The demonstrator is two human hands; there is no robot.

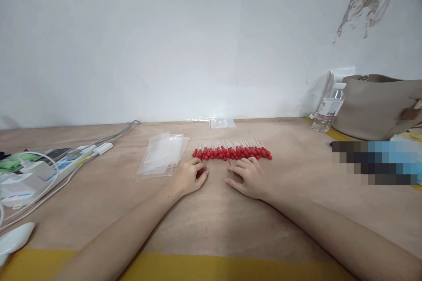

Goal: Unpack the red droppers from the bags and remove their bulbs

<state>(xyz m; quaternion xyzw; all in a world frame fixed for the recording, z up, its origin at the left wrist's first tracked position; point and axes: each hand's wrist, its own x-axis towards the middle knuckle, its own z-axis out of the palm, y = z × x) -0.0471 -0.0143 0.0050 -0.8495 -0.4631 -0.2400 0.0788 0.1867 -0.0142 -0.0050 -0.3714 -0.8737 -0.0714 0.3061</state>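
**benchrat:** Ok, both hands are down on the wooden table [211, 224], right in front of a long row of red-tipped sticks [232, 151]. The row runs side to side, red tips toward the person, thin pale stems pointing at the wall.

**pinfeather:** What's the left hand doing?

**benchrat:** The left hand [189, 178] sits at the left end of the row, fingers curled loosely. There's a bit of red [200, 171] peeking out under the fingertips, so it looks like it's got one stick tip under there. Can't tell if it's actually pinched or just covered.

**pinfeather:** And the right?

**benchrat:** The right hand [248, 178] lies palm down near the middle of the row, fingers slightly spread, tips just touching the red ends. One thin stem [231, 171] lies on the table just beside its index finger. Not gripping anything that I can see.

**pinfeather:** Other stuff around?

**benchrat:** A stack of clear plastic bags [163, 154] just left of the row, one more small clear bag [223, 123] back by the wall. Far left there's a power strip [62, 167] with white cables and chargers. Far right there's a water bottle [329, 108] next to a beige bag [376, 105].
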